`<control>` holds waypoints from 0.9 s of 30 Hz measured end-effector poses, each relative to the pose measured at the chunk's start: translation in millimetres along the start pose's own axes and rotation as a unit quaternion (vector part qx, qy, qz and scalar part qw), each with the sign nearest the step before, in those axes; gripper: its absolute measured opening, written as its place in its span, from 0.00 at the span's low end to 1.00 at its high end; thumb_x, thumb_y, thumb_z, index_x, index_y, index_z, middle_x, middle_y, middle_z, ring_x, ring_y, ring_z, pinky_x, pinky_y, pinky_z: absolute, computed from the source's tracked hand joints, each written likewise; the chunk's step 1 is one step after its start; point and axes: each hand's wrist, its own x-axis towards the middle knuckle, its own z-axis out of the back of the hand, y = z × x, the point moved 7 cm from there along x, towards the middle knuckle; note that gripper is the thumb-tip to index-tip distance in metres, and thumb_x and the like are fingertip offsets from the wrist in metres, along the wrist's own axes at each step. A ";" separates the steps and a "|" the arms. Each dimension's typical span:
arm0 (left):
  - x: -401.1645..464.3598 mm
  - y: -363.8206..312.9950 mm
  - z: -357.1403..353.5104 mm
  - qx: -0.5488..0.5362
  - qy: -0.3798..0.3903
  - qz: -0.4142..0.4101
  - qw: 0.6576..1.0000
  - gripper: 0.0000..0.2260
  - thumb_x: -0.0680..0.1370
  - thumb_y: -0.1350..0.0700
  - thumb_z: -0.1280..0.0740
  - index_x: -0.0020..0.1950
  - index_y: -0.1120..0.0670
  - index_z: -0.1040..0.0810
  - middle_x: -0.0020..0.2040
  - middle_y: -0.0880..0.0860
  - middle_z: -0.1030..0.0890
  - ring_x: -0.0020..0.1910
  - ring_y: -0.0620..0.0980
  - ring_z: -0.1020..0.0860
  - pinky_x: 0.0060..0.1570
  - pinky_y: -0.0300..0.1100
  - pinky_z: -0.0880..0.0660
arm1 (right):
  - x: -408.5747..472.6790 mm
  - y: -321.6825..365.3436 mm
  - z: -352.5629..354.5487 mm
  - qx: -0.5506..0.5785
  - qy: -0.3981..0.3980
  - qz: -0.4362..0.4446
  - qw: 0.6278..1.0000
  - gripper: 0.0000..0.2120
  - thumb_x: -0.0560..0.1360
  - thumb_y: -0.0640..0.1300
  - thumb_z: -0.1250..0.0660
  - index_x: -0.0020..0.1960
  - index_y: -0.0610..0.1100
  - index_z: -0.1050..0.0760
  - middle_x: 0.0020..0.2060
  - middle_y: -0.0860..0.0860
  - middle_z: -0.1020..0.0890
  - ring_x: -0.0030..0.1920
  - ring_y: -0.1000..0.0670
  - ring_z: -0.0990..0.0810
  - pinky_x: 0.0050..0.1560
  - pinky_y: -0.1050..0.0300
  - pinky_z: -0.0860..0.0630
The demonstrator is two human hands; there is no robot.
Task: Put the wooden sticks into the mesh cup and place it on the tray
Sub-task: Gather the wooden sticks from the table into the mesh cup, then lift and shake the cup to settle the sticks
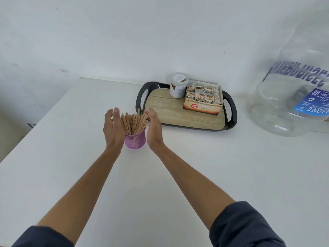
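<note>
A pink mesh cup point(135, 141) stands on the white table, left of the tray. A bundle of wooden sticks point(133, 123) stands upright in it, fanning out above the rim. My left hand point(113, 129) is just left of the sticks with its fingers straight. My right hand point(154, 130) is just right of them, fingers straight too, the fingertips close to the outer sticks. Neither hand grips anything. The black tray point(139, 100) with a wood-look floor lies behind and to the right of the cup.
On the tray's far side stand a white canister point(178, 85) and an open box of ginger tea bags point(203, 100). A big clear water jug point(292, 82) fills the right side. The table's left edge point(53, 107) runs diagonally near the wall.
</note>
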 end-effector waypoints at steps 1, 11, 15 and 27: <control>-0.3 7.1 2.1 0.000 -0.002 0.023 1.000 0.25 0.79 0.34 0.48 0.61 0.49 0.25 0.52 0.41 0.23 0.55 0.46 0.26 0.58 0.42 0.34 | -3.1 -6.6 3.5 -0.007 0.014 -0.002 1.000 0.31 0.74 0.56 0.47 0.73 0.43 0.32 0.65 0.47 0.24 0.66 0.50 0.27 0.67 0.53 0.32; -29.6 30.2 -26.7 -0.021 0.164 0.095 0.982 0.24 0.81 0.36 0.52 0.49 0.42 0.18 0.53 0.48 0.17 0.55 0.46 0.20 0.57 0.42 0.27 | -24.2 -43.6 24.3 -0.209 0.053 0.070 0.974 0.38 0.59 0.59 0.20 0.64 0.54 0.31 0.56 0.59 0.19 0.54 0.56 0.19 0.54 0.52 0.19; -55.3 33.5 -52.1 -0.023 0.276 0.075 0.958 0.25 0.81 0.36 0.56 0.65 0.42 0.26 0.64 0.47 0.23 0.61 0.42 0.25 0.64 0.40 0.32 | -30.6 -39.4 63.4 -0.213 -0.034 0.072 0.974 0.37 0.56 0.67 0.22 0.60 0.56 0.30 0.51 0.59 0.18 0.50 0.56 0.18 0.50 0.52 0.18; -80.1 82.9 -46.7 0.494 0.253 -0.241 0.796 0.28 0.82 0.41 0.47 0.79 0.53 0.44 0.80 0.50 0.46 0.79 0.49 0.51 0.76 0.50 0.55 | -51.4 31.0 169.4 -0.159 -0.156 0.159 0.962 0.35 0.55 0.57 0.17 0.58 0.55 0.28 0.50 0.62 0.18 0.50 0.60 0.20 0.44 0.67 0.23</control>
